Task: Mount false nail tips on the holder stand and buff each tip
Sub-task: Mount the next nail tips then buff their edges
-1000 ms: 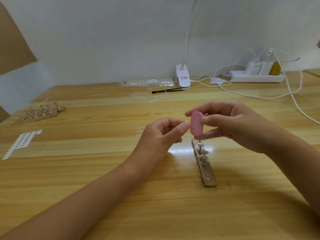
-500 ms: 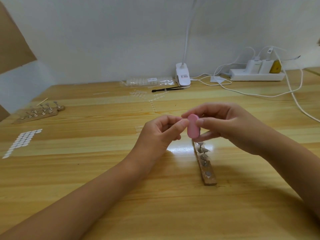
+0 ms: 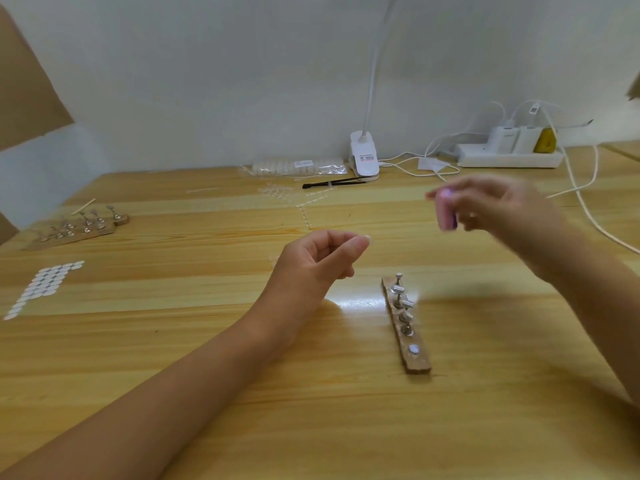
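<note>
Left hand (image 3: 311, 268) hovers over the light wooden surface (image 3: 242, 393), fingers curled, thumb pressed to forefinger. The pale sliver at the pinch reads as a clear false nail tip (image 3: 367, 238), but it's too small to be certain. Right hand (image 3: 502, 216) is motion-blurred, higher and well apart to the right, gripping the pink oval buffer block (image 3: 445, 216). The narrow wooden holder strip with metal pegs (image 3: 407, 327) lies on the surface below and between the hands. Pegs look bare; can't confirm.

My read: block is off the tip, tip not mounted.

To do it well:
- Bring the block to the pinch.
- Leave most of the tip exposed past the fingertips.
- Use short light strokes along its length.
- Rotate to cover both edges, no flexing.
- Seat it square on a free peg and press straight down. The strip looks light and may skid.
</note>
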The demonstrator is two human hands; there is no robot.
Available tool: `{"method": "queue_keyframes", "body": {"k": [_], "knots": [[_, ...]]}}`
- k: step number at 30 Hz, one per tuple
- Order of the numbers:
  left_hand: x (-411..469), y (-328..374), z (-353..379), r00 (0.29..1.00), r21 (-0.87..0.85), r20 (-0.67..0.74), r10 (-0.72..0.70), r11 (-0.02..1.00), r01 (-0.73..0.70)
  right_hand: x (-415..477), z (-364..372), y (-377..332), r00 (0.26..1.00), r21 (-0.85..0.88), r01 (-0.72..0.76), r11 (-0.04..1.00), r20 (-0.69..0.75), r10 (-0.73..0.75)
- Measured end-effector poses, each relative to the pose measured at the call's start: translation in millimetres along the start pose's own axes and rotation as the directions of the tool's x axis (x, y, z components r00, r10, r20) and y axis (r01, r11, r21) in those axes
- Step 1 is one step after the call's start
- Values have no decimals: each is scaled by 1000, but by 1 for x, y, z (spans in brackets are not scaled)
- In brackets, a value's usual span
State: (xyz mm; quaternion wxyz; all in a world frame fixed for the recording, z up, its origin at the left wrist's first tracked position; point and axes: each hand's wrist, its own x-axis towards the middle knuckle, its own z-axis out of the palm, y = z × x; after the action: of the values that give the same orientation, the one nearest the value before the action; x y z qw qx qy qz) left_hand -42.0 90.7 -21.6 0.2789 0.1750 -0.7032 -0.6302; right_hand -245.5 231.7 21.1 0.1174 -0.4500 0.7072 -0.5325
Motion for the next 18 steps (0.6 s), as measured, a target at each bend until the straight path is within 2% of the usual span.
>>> {"method": "queue_keyframes", "body": {"k": [1,2,4,5,6,8,10,14,18], "knots": [[0,1,0,1000,-3,20,-14,1000,14,1,1,9,999,-320,-5,947,30,15],[-1,3,1,998,-8,45,-33,999,33,0,4,13,995,-511,-18,859,75,65],[-1,2,0,995,-21,75,-66,997,68,-4,13,13,977,-662,19,749,172,127],[-1,0,-1,994,-29,77,-73,997,75,-7,17,11,975,-662,118,740,219,41],[0,-1,-2,994,-39,78,-72,996,75,-10,20,6,956,-607,262,750,268,-117],[2,-1,-4,994,-76,90,-61,995,68,-17,31,-10,867,-368,490,790,298,-399],[1,1,-4,989,-95,133,-59,993,72,-24,43,-21,816,-237,568,788,286,-502],[-2,4,0,981,-87,181,-64,993,81,-32,51,-28,870,-213,481,850,232,-434],[-4,6,1,987,-99,155,-37,994,53,-38,36,-45,917,-221,338,915,294,-268]]}}
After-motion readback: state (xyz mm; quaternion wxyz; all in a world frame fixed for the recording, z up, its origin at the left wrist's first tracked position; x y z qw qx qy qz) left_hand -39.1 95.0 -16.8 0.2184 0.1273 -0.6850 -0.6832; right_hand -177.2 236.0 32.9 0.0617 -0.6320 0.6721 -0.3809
